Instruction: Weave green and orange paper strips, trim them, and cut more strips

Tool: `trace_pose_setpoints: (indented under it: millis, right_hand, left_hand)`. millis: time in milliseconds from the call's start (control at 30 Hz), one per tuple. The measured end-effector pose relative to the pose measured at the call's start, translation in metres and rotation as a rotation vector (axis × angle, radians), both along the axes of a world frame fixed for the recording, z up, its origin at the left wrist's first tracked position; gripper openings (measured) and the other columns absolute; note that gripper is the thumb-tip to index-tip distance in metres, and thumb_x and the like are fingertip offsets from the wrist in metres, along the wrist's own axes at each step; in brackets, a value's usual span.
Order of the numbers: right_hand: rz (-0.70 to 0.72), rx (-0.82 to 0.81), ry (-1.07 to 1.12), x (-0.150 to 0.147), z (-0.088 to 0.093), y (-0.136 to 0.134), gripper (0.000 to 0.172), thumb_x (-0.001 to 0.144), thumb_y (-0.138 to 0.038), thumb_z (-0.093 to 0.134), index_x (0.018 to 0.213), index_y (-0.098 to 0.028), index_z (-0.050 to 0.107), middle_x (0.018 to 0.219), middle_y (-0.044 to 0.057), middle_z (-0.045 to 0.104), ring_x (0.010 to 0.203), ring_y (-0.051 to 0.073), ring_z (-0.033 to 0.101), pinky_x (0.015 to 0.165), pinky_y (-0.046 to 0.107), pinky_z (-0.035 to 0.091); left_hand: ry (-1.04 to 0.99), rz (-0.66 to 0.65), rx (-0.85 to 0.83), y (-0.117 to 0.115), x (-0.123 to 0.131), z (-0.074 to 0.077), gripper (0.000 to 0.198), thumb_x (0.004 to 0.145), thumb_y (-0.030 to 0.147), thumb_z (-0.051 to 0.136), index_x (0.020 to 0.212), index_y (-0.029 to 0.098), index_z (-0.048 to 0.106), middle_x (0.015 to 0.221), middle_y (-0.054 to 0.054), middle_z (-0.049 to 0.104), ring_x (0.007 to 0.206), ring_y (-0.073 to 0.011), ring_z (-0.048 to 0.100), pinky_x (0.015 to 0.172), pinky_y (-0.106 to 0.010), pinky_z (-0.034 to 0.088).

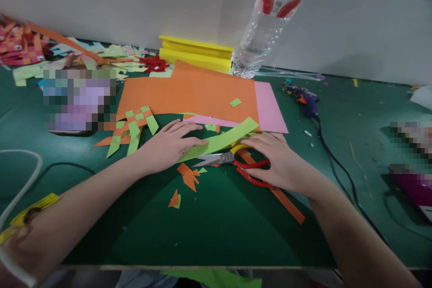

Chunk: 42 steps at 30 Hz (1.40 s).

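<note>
My left hand [168,146] lies on the green table with its fingers closed on the near end of a light green paper strip [224,138], which runs up to the right. My right hand [278,159] rests over the red handles of a pair of scissors [232,162]; its fingers curl around them. The scissors lie flat, blades pointing left under the strip. An orange paper strip [286,204] runs from under my right hand toward the near right. A woven patch of green and orange strips [133,128] lies just left of my left hand.
Orange sheet [189,92] and pink sheet [270,108] lie behind the hands. A clear plastic bottle [266,22] and yellow folded paper [195,51] stand at the wall. A blue glue gun [303,96] with a black cable sits at right. Paper scraps [189,177] lie near.
</note>
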State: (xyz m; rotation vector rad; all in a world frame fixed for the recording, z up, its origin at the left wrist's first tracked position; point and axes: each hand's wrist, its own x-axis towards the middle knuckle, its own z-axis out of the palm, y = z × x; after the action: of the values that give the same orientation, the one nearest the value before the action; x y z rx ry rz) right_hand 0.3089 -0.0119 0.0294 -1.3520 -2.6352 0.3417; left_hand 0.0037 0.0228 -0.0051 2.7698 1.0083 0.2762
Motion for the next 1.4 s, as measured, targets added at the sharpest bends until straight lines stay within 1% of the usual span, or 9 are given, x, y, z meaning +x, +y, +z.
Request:
trace_pose_setpoints:
  millis: [133,267,400,500,700,900,1100,1233,1400]
  right_hand:
    - [-0.017,0.018,-0.005,0.001,0.002,-0.001,0.045,0.081,-0.045,0.063,0.12,-0.021,0.061,0.122,0.013,0.066,0.119,0.035,0.057,0.099,0.053,0.041]
    - [-0.026,0.023,-0.019,-0.009,0.001,-0.004,0.043,0.082,-0.045,0.061,0.117,-0.019,0.062,0.119,0.013,0.068,0.114,0.034,0.06,0.094,0.051,0.044]
    - [-0.047,0.037,-0.028,-0.017,0.0,-0.007,0.045,0.081,-0.045,0.063,0.116,-0.017,0.061,0.117,0.013,0.069,0.108,0.032,0.062,0.092,0.049,0.046]
    - [-0.024,0.054,-0.023,-0.017,-0.001,-0.007,0.042,0.082,-0.045,0.064,0.114,-0.017,0.062,0.117,0.013,0.068,0.111,0.032,0.061,0.094,0.047,0.044]
    - [0.029,0.028,-0.016,-0.008,-0.003,-0.003,0.044,0.083,-0.04,0.066,0.12,-0.018,0.058,0.12,0.011,0.067,0.114,0.029,0.06,0.099,0.046,0.039]
    - [-0.011,0.033,0.008,-0.017,-0.002,-0.005,0.04,0.083,-0.042,0.065,0.115,-0.018,0.06,0.115,0.011,0.068,0.107,0.03,0.061,0.094,0.045,0.042]
    - [0.03,0.099,0.029,-0.025,-0.002,-0.008,0.039,0.084,-0.045,0.064,0.111,-0.016,0.062,0.109,0.011,0.07,0.102,0.027,0.063,0.094,0.044,0.041]
    - [0.06,0.083,0.031,-0.022,-0.002,-0.007,0.039,0.085,-0.044,0.063,0.113,-0.015,0.062,0.107,0.01,0.069,0.1,0.026,0.063,0.094,0.044,0.041]
    - [0.044,0.088,0.029,-0.024,-0.002,-0.008,0.042,0.083,-0.043,0.067,0.114,-0.016,0.062,0.108,0.01,0.069,0.101,0.026,0.063,0.093,0.044,0.042]
  left_hand:
    - [-0.024,0.009,-0.018,0.0,0.0,0.001,0.04,0.1,0.016,0.034,0.126,0.03,0.061,0.143,-0.006,0.048,0.135,-0.0253,0.041,0.113,-0.052,0.031]
    - [-0.029,-0.004,-0.025,0.0,0.0,0.001,0.039,0.1,0.017,0.035,0.127,0.031,0.06,0.144,-0.005,0.047,0.138,-0.0254,0.037,0.112,-0.052,0.032]
    - [-0.031,-0.009,-0.014,0.001,0.001,0.001,0.039,0.1,0.016,0.035,0.128,0.03,0.059,0.145,-0.007,0.046,0.138,-0.0252,0.038,0.111,-0.051,0.033]
    - [-0.035,-0.013,-0.008,0.002,0.001,0.0,0.04,0.1,0.016,0.034,0.128,0.03,0.059,0.144,-0.007,0.048,0.138,-0.0256,0.038,0.112,-0.052,0.032]
    - [-0.036,0.018,-0.036,0.001,0.0,0.0,0.04,0.099,0.014,0.037,0.126,0.031,0.061,0.144,-0.005,0.048,0.136,-0.0262,0.04,0.113,-0.054,0.03]
    - [-0.049,0.009,-0.016,0.001,0.001,0.0,0.039,0.098,0.013,0.039,0.124,0.029,0.063,0.142,-0.007,0.05,0.135,-0.0268,0.042,0.112,-0.054,0.032]
    - [-0.069,-0.011,0.017,0.002,0.0,-0.003,0.04,0.097,0.011,0.04,0.124,0.029,0.062,0.141,-0.006,0.052,0.134,-0.0257,0.043,0.112,-0.053,0.032]
    - [-0.076,0.005,0.005,0.002,-0.001,-0.004,0.039,0.097,0.011,0.041,0.123,0.03,0.063,0.141,-0.006,0.052,0.133,-0.0253,0.044,0.112,-0.054,0.032]
    - [-0.077,0.015,-0.009,0.001,0.001,-0.001,0.04,0.096,0.01,0.042,0.123,0.03,0.064,0.141,-0.006,0.052,0.133,-0.0251,0.045,0.112,-0.054,0.032]
